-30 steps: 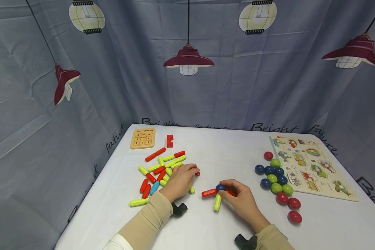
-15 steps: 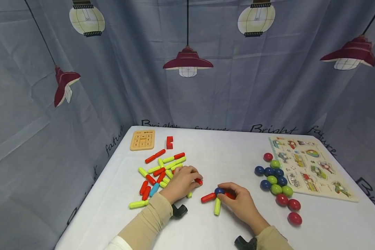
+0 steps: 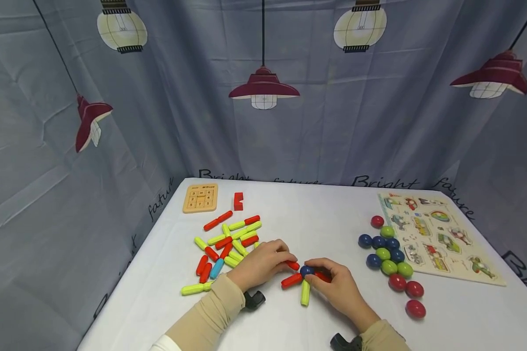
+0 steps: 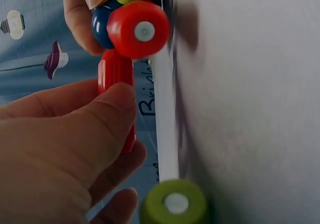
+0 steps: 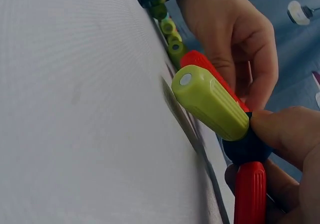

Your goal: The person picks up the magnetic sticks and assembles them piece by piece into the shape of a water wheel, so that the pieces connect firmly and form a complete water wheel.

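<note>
My left hand [image 3: 263, 263] pinches a red rod [image 4: 115, 69] between thumb and fingers. One end of that rod [image 3: 293, 265] is at the dark blue ball [image 3: 307, 271]; in the left wrist view they seem to meet, though actual contact is hard to tell. With thumb and fingers, my right hand [image 3: 343, 288] holds the ball. Joined to it are a red rod [image 3: 291, 281] pointing left, a yellow-green rod [image 5: 212, 102] pointing toward me, and another red rod [image 5: 250, 194] partly hidden by the right hand. Pale round discs show on rod ends.
Left of the hands lies a pile of red and yellow-green rods [image 3: 239, 247] with one blue rod [image 3: 217, 268]. Behind are a wooden number board [image 3: 200, 198] and a red block [image 3: 238, 201]. Coloured balls [image 3: 388, 266] and a picture puzzle board [image 3: 439, 234] lie right.
My left hand has come away from the rod pile, moving right and nearer with a red rod, up to the blue ball. The right hand keeps its hold on the ball, almost unmoved.
</note>
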### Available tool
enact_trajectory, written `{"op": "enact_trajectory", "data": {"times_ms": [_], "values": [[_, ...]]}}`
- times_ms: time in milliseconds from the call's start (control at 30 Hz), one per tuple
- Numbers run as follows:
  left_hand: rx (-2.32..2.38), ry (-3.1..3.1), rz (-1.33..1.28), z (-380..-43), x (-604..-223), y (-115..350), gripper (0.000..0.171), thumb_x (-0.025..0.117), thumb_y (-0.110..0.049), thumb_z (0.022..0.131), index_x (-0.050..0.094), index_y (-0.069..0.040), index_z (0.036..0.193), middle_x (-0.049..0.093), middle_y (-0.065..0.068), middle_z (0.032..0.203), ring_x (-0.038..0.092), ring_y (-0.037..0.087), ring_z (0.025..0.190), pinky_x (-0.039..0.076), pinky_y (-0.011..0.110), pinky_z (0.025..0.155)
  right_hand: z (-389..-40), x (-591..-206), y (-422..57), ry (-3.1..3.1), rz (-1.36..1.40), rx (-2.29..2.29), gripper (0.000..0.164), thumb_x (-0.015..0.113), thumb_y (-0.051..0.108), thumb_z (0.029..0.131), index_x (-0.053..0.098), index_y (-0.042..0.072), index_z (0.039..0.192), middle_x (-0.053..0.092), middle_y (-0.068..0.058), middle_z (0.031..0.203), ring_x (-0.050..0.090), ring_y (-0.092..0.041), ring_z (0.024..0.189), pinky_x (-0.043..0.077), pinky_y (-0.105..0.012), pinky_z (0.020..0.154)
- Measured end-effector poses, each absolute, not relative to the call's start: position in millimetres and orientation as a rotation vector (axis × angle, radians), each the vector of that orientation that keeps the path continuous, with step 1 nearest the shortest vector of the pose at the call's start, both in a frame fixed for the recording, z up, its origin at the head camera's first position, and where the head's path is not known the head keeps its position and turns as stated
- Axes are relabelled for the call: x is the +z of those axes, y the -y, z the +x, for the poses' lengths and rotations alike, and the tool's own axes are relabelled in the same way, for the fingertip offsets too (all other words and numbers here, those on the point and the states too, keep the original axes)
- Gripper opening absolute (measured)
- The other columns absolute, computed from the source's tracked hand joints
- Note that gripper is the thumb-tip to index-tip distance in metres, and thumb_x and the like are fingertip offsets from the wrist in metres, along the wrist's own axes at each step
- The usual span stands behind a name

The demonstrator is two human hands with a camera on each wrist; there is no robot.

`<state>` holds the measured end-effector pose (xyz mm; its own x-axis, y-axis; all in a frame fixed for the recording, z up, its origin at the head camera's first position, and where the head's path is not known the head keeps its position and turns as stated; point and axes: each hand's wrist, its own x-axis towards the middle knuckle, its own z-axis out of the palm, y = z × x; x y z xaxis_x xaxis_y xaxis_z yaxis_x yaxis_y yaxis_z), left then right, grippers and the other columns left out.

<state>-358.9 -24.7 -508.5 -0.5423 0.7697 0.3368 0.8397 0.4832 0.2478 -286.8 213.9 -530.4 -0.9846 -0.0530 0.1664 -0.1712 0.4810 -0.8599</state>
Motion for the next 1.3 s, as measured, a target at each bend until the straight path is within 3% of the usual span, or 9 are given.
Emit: {"op": "enact_trajectory", "data": {"times_ms": [167,300,433,533,633,733,867,1100,1300], "values": [[-0.574,2.539,-1.431,-356,-507,22,0.029,0.074,-0.024,0.096,0.072,-0.023,0.125,0.063,-0.005,0.112,0.061,0.007,0.100,0.048,0.012,0.089,-286,-529,-215,2.582,0.237,1.554,0.029,0.084,0.016,0.087,0.077,0.019,0.115,0.075,0.003,0.113,0.068,-0.012,0.099,0.055,-0.021,0.086],[-0.443,2.628,-1.315,-354,-501,27,0.029,0.069,-0.032,0.100,0.071,-0.025,0.127,0.065,-0.006,0.117,0.062,0.009,0.101,0.052,0.019,0.089,-288,-527,-217,2.599,0.230,1.459,0.030,0.083,0.013,0.087,0.077,0.021,0.116,0.074,0.003,0.115,0.068,-0.015,0.105,0.056,-0.026,0.090],[-0.315,2.762,-1.107,-349,-493,37,0.029,0.064,-0.023,0.090,0.073,-0.024,0.118,0.064,-0.005,0.114,0.059,0.012,0.095,0.054,0.025,0.077,-289,-528,-220,2.644,0.166,1.342,0.033,0.082,0.013,0.088,0.077,0.023,0.119,0.071,-0.001,0.123,0.066,-0.023,0.118,0.055,-0.041,0.099],[-0.325,2.852,-1.046,-346,-489,46,0.032,0.065,-0.015,0.080,0.073,-0.023,0.110,0.062,-0.005,0.110,0.055,0.011,0.092,0.050,0.025,0.069,-290,-528,-223,2.648,0.193,1.296,0.037,0.079,0.011,0.089,0.075,0.020,0.125,0.066,-0.010,0.134,0.058,-0.033,0.131,0.045,-0.057,0.110],[-0.381,2.895,-1.084,-346,-490,51,0.033,0.065,-0.008,0.080,0.073,-0.021,0.109,0.060,-0.005,0.109,0.054,0.011,0.094,0.050,0.023,0.072,-291,-526,-227,2.552,0.197,1.298,0.038,0.070,0.004,0.093,0.072,0.015,0.129,0.063,-0.012,0.140,0.050,-0.036,0.139,0.037,-0.066,0.112],[-0.426,2.891,-1.120,-346,-491,52,0.028,0.066,-0.005,0.090,0.075,-0.018,0.113,0.061,-0.003,0.110,0.057,0.011,0.098,0.054,0.023,0.082,-292,-523,-229,2.432,0.146,1.301,0.034,0.064,-0.001,0.093,0.073,0.012,0.123,0.068,-0.008,0.128,0.050,-0.030,0.133,0.035,-0.062,0.109],[-0.397,2.874,-1.105,-350,-492,51,0.022,0.072,-0.014,0.097,0.075,-0.018,0.118,0.063,-0.002,0.111,0.061,0.012,0.101,0.055,0.024,0.090,-291,-521,-227,2.481,0.128,1.197,0.024,0.069,0.006,0.092,0.077,0.012,0.114,0.068,-0.004,0.112,0.048,-0.026,0.123,0.029,-0.051,0.097],[-0.376,2.879,-1.036,-355,-496,48,0.022,0.074,-0.029,0.096,0.074,-0.022,0.117,0.065,-0.007,0.107,0.062,0.009,0.094,0.055,0.025,0.086,-289,-526,-220,2.671,0.245,1.022,0.035,0.084,0.023,0.087,0.077,0.015,0.119,0.062,-0.003,0.111,0.039,-0.034,0.130,0.020,-0.059,0.099],[-0.375,2.845,-1.039,-355,-497,46,0.026,0.073,-0.033,0.097,0.072,-0.024,0.121,0.070,-0.010,0.111,0.065,0.009,0.099,0.056,0.027,0.091,-288,-527,-219,2.659,0.354,1.000,0.030,0.082,0.018,0.089,0.079,0.019,0.119,0.063,-0.002,0.116,0.035,-0.038,0.133,0.020,-0.064,0.099]]}}
